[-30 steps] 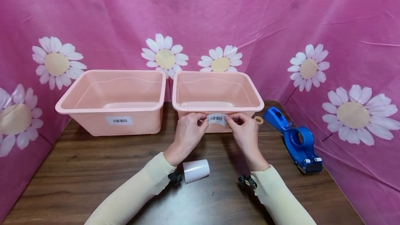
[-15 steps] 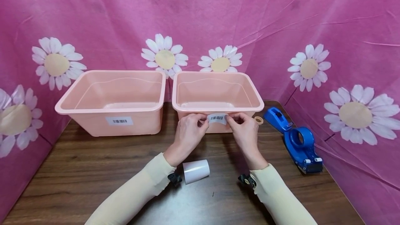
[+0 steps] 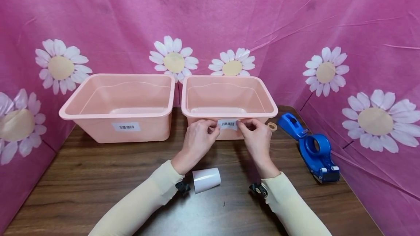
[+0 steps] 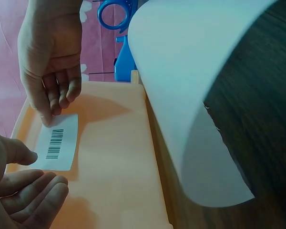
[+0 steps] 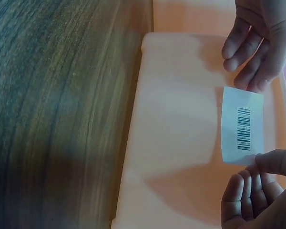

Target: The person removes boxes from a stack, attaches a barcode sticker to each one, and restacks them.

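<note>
A white barcode label [image 3: 228, 124] is stretched between both hands, close before the front wall of the right pink plastic bin [image 3: 229, 114]. My left hand [image 3: 197, 139] pinches its left end between thumb and finger. At the other end, my right hand [image 3: 257, 139] pinches the label's edge in the same way. Both wrist views show the label [image 5: 242, 125] nearly flat, the bars facing out; whether its back touches the bin [image 4: 114, 162] cannot be told. The second pink bin [image 3: 151, 128] on the left bears a similar barcode label [image 3: 126, 126] on its front.
A curled white roll of label backing [image 3: 206, 180] lies on the wooden table [image 3: 131, 166] between the forearms. To the right are a small tan tape ring [image 3: 272, 126] and a blue tape dispenser [image 3: 316, 156]. A pink flowered cloth [image 3: 279, 17] hangs behind.
The label has gone from arched to flatter and straighter between my fingers. Both hands have stayed almost in place, and the bins have not moved.
</note>
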The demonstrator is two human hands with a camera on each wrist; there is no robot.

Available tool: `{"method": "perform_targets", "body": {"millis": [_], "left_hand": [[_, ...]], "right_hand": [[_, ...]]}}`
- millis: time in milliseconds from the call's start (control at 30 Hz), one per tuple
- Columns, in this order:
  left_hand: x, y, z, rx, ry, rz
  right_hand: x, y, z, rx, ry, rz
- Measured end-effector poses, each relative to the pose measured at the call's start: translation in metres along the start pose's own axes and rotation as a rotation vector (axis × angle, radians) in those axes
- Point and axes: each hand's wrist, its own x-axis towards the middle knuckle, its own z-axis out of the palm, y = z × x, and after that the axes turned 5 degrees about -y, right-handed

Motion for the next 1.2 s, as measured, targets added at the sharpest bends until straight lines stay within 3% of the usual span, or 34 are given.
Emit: {"method": "perform_targets", "body": {"millis": [700,933,1200], "left_hand": [[0.0001,0.0017,-0.0039,0.006,-0.046,-0.008],[-0.0023,-0.0002,-0.0035,0.009,-0.035,-0.004],[-0.0064,-0.0026,-0.0043,-0.002,-0.068,-0.015]], "right_hand": [[-0.0022,-0.0055,0.0046,-0.03,0.057,-0.008],[-0.0019,-0.0048,0.0053,-0.026,0.056,0.013],[-0.0021,-0.0051,0.0056,-0.029,0.046,0.025]]}}
